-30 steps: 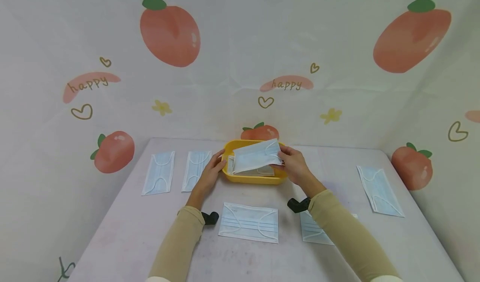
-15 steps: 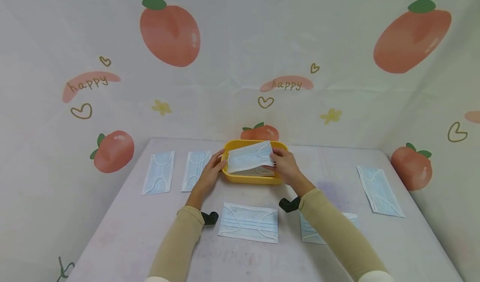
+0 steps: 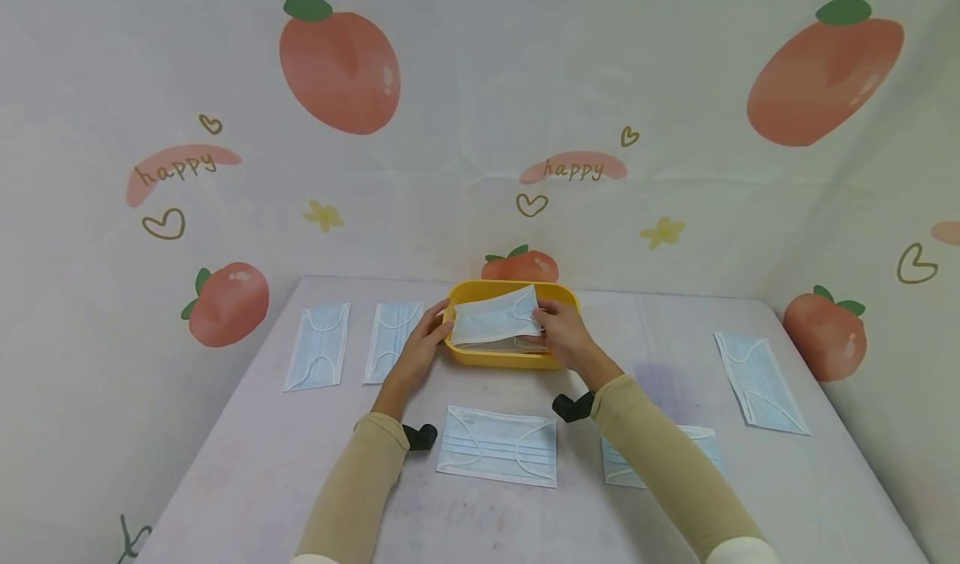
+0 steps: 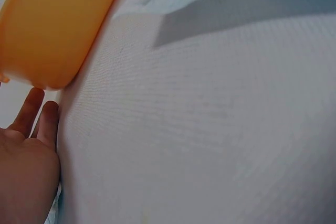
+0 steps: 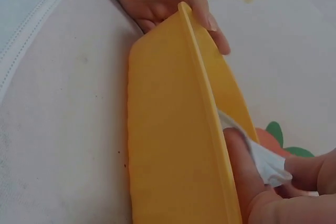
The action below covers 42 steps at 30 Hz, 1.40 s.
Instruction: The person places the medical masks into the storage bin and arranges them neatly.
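A yellow plastic basket (image 3: 510, 361) stands at the back middle of the table, with face masks inside. At its left end, my left hand (image 3: 420, 347) holds the rim; in the right wrist view its digits (image 5: 202, 11) reach over the edge. My right hand (image 3: 566, 335) pinches the right end of a light blue face mask (image 3: 495, 318) over the basket. The mask slants up to the right, its left end inside. In the right wrist view, thumb and fingers pinch the mask's bunched white end (image 5: 270, 167), one finger dipping behind the basket's wall.
Two face masks lie at the left, a far one (image 3: 317, 347) and another (image 3: 392, 335) partly behind my left hand. One mask (image 3: 497, 446) lies in front, another (image 3: 701, 439) under my right forearm, and one (image 3: 761, 381) far right. A patterned cloth wall (image 3: 450, 156) rises behind.
My right hand has moved left with the face mask, bringing its left end to the basket's left side and a little lower. My left hand has stayed at the rim.
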{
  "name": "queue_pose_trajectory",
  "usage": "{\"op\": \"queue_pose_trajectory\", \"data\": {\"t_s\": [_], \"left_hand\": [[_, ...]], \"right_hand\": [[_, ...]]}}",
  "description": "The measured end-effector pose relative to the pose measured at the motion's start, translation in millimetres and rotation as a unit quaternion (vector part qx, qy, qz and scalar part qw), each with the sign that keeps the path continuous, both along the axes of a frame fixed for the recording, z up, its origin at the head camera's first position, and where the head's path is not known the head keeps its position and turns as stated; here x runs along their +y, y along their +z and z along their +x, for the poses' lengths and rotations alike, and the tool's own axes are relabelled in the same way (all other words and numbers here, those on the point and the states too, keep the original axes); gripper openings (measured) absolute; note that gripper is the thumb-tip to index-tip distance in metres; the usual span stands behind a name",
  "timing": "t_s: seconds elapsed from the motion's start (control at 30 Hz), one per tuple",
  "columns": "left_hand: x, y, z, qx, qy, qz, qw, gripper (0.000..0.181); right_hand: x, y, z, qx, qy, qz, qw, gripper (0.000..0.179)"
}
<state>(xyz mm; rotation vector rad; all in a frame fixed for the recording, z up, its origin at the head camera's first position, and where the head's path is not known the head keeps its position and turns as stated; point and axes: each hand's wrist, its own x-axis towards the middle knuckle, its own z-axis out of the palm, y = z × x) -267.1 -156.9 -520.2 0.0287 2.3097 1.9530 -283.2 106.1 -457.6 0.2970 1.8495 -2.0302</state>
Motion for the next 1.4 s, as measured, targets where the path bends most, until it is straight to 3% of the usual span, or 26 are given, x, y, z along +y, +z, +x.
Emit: {"op": "queue_pose_trajectory", "data": {"t_s": [0.27, 0.4, 0.5, 0.6, 0.73, 0.9, 1.07, 1.13, 1.23, 1.3, 1.33, 1.4], "left_hand": [[0.2, -1.5, -1.2, 0.001, 0.000, 0.010, 0.9999, 0.051], [0.7, -1.5, -1.3, 0.000, -0.001, 0.012, 0.9999, 0.051], [1.2, -1.5, -1.3, -0.005, -0.001, 0.009, 0.9999, 0.051], [1.5, -1.5, -1.5, -0.008, -0.003, 0.012, 0.9999, 0.051], [0.8, -1.4, -1.0, -0.005, -0.007, 0.013, 0.9999, 0.051], [-0.5, -1.2, 0.7, -0.005, -0.005, 0.000, 1.0000, 0.050], [-1.5, -1.9, 0.7, -0.008, 0.000, 0.000, 1.0000, 0.050], [-1.7, -1.5, 0.5, -0.009, 0.000, 0.000, 1.0000, 0.050], [-1.5, 4.0, 1.5, -0.016, -0.005, 0.000, 0.9999, 0.051], [-1.4, 4.1, 1.2, -0.016, -0.007, 0.001, 0.9998, 0.052], [-1.5, 4.4, 1.5, -0.015, -0.008, -0.001, 0.9999, 0.052], [-1.2, 4.9, 1.7, -0.017, -0.008, -0.002, 0.9998, 0.051]], "right_hand": [[5.1, 3.0, 1.5, 0.009, 0.067, 0.066, 0.9955, 0.068], [6.1, 5.2, 5.7, 0.054, 0.101, 0.175, 0.9779, 0.077], [6.5, 6.5, 9.6, 0.096, 0.129, 0.257, 0.9529, 0.083], [7.0, 8.3, 13.3, 0.126, 0.148, 0.303, 0.9331, 0.089], [7.2, 9.1, 16.2, 0.168, 0.171, 0.341, 0.9088, 0.092], [8.2, 6.6, 21.1, 0.219, 0.209, 0.391, 0.8692, 0.093], [7.0, 5.7, 26.7, 0.262, 0.212, 0.429, 0.8381, 0.089], [7.0, 5.8, 28.6, 0.290, 0.206, 0.459, 0.8142, 0.088], [9.5, 3.8, 30.5, 0.330, 0.193, 0.520, 0.7643, 0.087], [11.9, 1.6, 31.7, 0.343, 0.189, 0.552, 0.7360, 0.087], [13.4, -0.1, 32.0, 0.345, 0.188, 0.564, 0.7268, 0.087], [16.5, -2.6, 32.9, 0.341, 0.188, 0.576, 0.7185, 0.087]]}}
